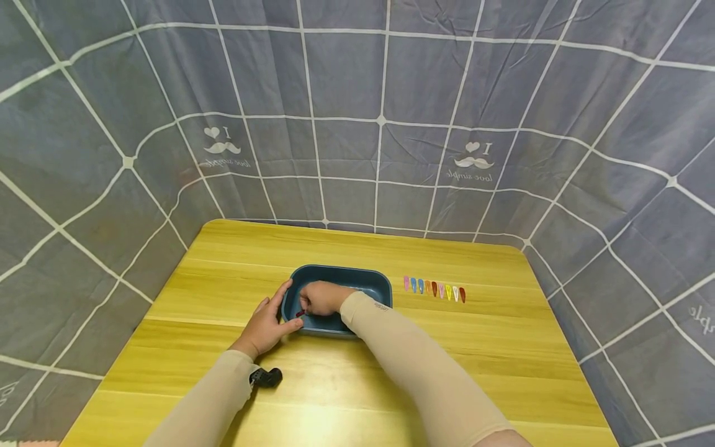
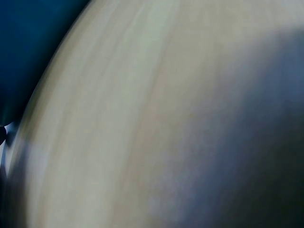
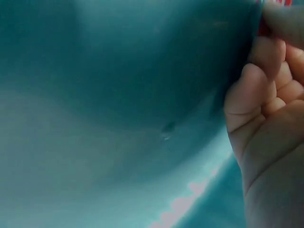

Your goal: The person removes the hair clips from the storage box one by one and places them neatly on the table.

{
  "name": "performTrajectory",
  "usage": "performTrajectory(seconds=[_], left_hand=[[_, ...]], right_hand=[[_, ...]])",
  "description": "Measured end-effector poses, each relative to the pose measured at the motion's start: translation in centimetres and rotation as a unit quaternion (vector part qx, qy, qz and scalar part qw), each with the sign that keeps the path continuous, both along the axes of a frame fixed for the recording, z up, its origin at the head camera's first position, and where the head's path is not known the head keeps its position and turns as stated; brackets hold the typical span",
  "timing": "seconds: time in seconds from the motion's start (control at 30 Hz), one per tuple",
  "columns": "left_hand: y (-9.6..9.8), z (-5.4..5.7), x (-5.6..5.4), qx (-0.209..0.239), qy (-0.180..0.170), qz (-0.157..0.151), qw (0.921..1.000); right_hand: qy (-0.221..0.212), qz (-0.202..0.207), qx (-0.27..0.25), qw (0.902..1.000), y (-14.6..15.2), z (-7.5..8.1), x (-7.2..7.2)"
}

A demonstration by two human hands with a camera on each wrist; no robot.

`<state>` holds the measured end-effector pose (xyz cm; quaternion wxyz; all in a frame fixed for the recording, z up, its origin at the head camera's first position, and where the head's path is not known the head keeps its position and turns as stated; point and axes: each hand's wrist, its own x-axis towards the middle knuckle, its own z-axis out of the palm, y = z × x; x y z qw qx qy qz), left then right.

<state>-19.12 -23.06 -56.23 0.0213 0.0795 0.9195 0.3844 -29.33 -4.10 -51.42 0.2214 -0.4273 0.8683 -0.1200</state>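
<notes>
A dark blue-green rectangular basin (image 1: 335, 270) stands on the wooden table. My right hand (image 1: 324, 298) reaches down inside its left part with curled fingers. In the right wrist view, the thumb and finger of that hand (image 3: 270, 90) pinch a red hair clip (image 3: 262, 28); most of the clip is hidden. The dark red clip (image 1: 300, 313) also shows in the head view, near the basin's front left corner. My left hand (image 1: 267, 324) rests at that corner, thumb along the front rim and straight fingers along the left side.
To the right of the basin, several snap hair clips (image 1: 434, 288) lie in a row: pink, blue, orange, red, yellow and white. A black strap device (image 1: 267, 377) sits on the left wrist. Grey checked cloth (image 1: 346, 149) hangs behind the wooden table (image 1: 491, 347) and at its sides.
</notes>
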Motion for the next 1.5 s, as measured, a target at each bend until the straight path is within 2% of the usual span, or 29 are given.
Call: performTrajectory(seconds=[0.27, 0.53, 0.8, 1.17, 1.5], left_hand=[[0.0, -0.1, -0.1, -0.001, -0.006, 0.001, 1.0], [-0.1, -0.2, -0.1, -0.001, -0.011, 0.001, 0.9999], [-0.1, 0.2, 0.1, -0.009, -0.018, 0.001, 0.9998], [-0.1, 0.1, 0.2, -0.005, -0.008, -0.006, 0.9999], [0.1, 0.1, 0.2, -0.006, 0.0, -0.01, 0.9999]], right_hand=[[-0.048, -0.078, -0.066, 0.9936, 2.3, 0.9, -0.9], [-0.097, -0.126, -0.136, 0.9779, 4.7, 2.0, -1.5], [-0.083, -0.177, -0.168, 0.9661, 7.3, 3.3, -1.6], [-0.067, -0.261, -0.222, 0.937, 11.2, 4.2, -1.5], [-0.084, -0.311, -0.24, 0.9158, 15.2, 5.8, -1.3]])
